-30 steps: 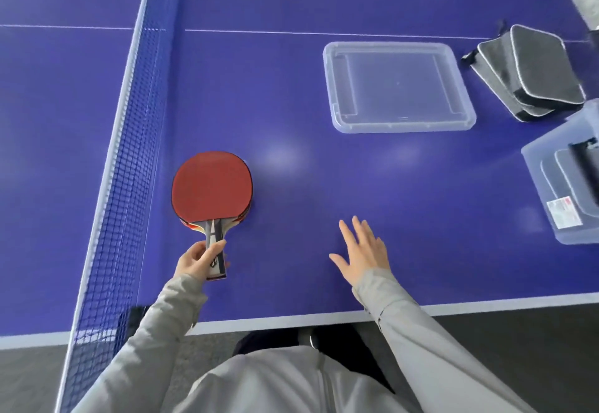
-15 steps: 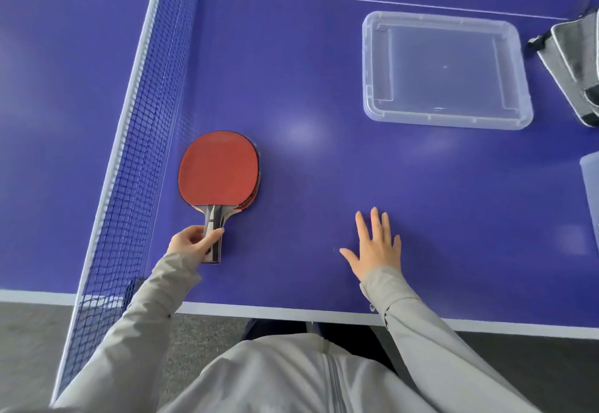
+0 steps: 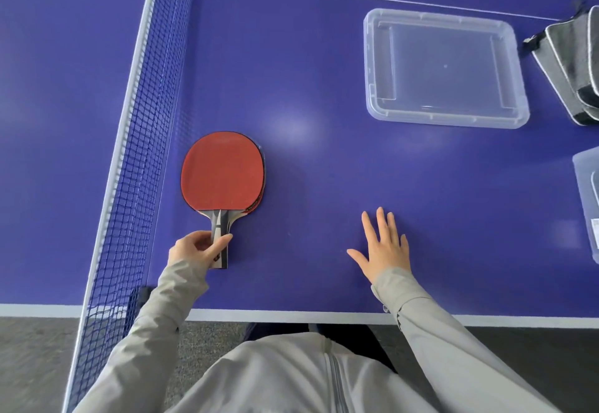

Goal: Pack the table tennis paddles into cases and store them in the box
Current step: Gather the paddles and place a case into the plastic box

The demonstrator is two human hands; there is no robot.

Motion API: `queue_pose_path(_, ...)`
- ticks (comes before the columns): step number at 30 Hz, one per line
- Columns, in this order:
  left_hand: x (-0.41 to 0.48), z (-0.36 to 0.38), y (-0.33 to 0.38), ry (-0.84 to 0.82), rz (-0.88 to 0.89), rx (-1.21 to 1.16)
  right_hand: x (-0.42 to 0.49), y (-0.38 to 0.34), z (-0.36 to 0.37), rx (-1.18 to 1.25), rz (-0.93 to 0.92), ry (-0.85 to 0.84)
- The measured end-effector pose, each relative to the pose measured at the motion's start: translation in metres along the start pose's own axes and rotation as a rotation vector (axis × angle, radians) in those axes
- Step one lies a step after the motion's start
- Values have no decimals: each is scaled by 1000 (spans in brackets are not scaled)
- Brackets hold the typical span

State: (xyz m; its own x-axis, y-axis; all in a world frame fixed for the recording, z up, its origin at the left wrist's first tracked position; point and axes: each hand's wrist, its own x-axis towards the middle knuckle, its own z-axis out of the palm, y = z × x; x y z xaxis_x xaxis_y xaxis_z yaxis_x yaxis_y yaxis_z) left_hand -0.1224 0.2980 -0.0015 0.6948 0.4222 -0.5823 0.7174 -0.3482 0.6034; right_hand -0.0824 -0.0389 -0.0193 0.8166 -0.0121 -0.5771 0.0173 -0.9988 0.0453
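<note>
A: Where do the paddles sit?

B: A red-rubbered table tennis paddle with a pale wooden handle [image 3: 222, 176] lies flat on the blue table tennis table [image 3: 324, 169], just beside the dark blue mesh net [image 3: 142, 140]. Under its right edge a second blade's rim peeks out, so it appears to rest on another paddle, though I cannot tell more than that.

A: And the left hand?

B: The left hand [image 3: 197, 249] has its fingers [image 3: 223, 241] curled round the lower part of the handle, thumb on one side and the rest on the other, closed on it. The handle's butt end sticks out past the hand toward the table edge.

A: The right?

B: The right hand [image 3: 384, 245] is spread wide, fingers straight and fanned, palm down on or just above the bare table surface; it has hold of nothing. It is well apart from the paddle.

A: What about the cases and the box?

B: At the far right edge, grey fabric paddle cases with white piping [image 3: 573, 65] lie stacked and overlapping, partly cut off. Beside them, toward the middle, a clear rectangular plastic lid [image 3: 372, 65] rests flat on the table. Nearer, at the right edge, a corner of a translucent plastic storage box [image 3: 585, 192] shows, with a white label on it.
</note>
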Motion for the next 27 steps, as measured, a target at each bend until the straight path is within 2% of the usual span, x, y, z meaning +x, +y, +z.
queue_pose_path(18,-2,-7,7,-16,8,86,1,-11,-19,5,61,-111)
queue_pose_path(27,-2,2,-4,-9,69,90,-22,4,-9,22,48,-96)
